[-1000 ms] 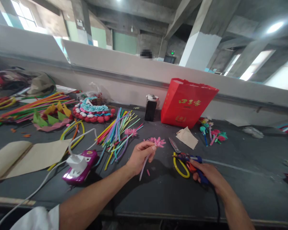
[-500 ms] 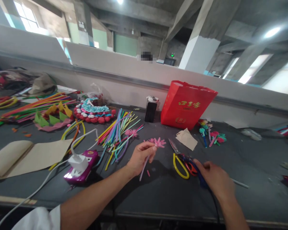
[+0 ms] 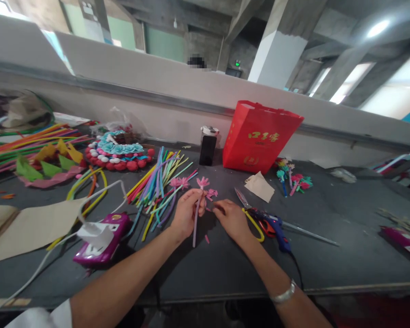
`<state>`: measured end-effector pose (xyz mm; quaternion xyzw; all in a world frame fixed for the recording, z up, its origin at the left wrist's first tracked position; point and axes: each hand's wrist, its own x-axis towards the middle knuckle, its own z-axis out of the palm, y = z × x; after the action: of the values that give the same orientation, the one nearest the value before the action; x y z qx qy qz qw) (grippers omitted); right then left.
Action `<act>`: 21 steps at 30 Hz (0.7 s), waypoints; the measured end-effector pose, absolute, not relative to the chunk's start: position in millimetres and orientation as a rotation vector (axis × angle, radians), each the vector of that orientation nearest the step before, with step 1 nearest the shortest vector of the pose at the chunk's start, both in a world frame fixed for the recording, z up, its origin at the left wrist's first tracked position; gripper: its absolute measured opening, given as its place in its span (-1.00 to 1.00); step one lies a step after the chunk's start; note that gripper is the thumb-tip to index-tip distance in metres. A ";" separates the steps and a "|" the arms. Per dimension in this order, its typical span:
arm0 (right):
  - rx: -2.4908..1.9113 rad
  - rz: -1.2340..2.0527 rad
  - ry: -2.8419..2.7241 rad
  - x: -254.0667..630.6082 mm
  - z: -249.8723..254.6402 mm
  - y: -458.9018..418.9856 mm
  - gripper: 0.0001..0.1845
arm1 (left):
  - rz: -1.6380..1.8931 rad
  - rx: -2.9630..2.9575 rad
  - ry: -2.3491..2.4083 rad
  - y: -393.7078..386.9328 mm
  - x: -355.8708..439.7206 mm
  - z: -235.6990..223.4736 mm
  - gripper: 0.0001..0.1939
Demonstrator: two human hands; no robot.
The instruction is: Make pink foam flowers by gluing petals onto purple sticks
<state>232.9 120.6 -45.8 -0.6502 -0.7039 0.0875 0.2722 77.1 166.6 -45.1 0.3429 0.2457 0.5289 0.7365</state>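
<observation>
My left hand (image 3: 187, 214) is closed around the lilac stem (image 3: 196, 228) of a pink-petalled craft flower (image 3: 202, 182), held upright above the table. Close by on its right, my right hand (image 3: 233, 222) has its thumb and fingers drawn together at the tips; whatever is between them is too small to name. Several loose pink petal pieces (image 3: 212, 194) lie just beyond those fingertips. To the right of that hand rest a blue hot glue gun (image 3: 278, 231), with a glue stick (image 3: 310, 233) projecting from its back, and yellow-handled scissors (image 3: 242, 197), partly hidden.
Coloured pipe cleaners (image 3: 162, 182) lie left of my hands, beside a purple power strip (image 3: 104, 239) with a white cable. A red bag (image 3: 261, 136) and a bottle (image 3: 209, 143) stand at the back. Finished flowers (image 3: 300, 182) and a brown paper piece (image 3: 259, 187) lie to the right.
My right hand has let go of the glue gun, now on the table, and moved left beside my left hand. The flower has turned more upright. The view has shifted right and down.
</observation>
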 end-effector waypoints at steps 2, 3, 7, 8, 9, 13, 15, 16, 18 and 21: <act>-1.756 0.203 -1.928 221.7 -44.0 126.1 -0.86 | 1.156 0.750 0.548 166.9 77.3 -44.2 -0.80; -1.763 0.184 -1.937 217.1 -43.3 127.5 -0.86 | 1.151 0.752 0.562 166.9 77.4 -43.6 -0.80; -1.794 0.148 -1.929 208.6 -46.4 125.7 -0.82 | 1.109 0.786 0.600 166.5 78.2 -43.0 -0.80; -1.794 0.158 -1.922 208.9 -47.9 123.2 -0.83 | 1.102 0.795 0.603 166.4 78.4 -43.8 -0.81; -1.790 0.172 -1.914 210.2 -48.6 119.5 -0.84 | 1.092 0.802 0.606 166.2 78.7 -44.8 -0.81; -1.741 0.225 -1.869 227.4 -36.0 94.5 -0.85 | 1.027 0.816 0.621 164.8 80.8 -49.0 -0.81; -1.685 0.220 -1.743 245.4 -21.1 80.7 -0.86 | 0.995 0.817 0.625 163.3 82.5 -49.4 -0.80; -1.671 0.202 -1.634 256.4 -13.8 75.3 -0.87 | 0.982 0.816 0.630 162.2 83.5 -49.1 -0.80; -1.697 0.126 -1.440 279.1 -3.6 68.7 -0.86 | 0.959 0.808 0.647 158.9 85.8 -48.1 -0.79; -1.743 0.239 -1.269 303.6 -3.5 67.2 -0.78 | 0.890 0.774 0.667 151.7 89.2 -46.9 -0.79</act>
<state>303.6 67.2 -3.5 -0.7104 -0.5172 0.0975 0.4673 89.2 151.7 -46.9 0.3581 0.3085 0.4115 0.7792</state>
